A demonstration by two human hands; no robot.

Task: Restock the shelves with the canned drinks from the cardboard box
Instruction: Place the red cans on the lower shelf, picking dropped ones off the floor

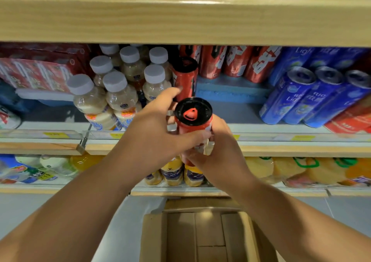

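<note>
Both hands on red can (192, 121): left hand (154, 129) wrapped mid-body, right hand (216, 151) cupping lower end. Rigid, smooth, prob full & heavy-ish; grip sidewall, not lid. Cardboard box (154, 239) looks empty.

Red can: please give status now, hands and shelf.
Both hands, left and right, on red can, upright before the shelf. Another red can already stands there. Gap beside it clear. Box looks empty.
</note>
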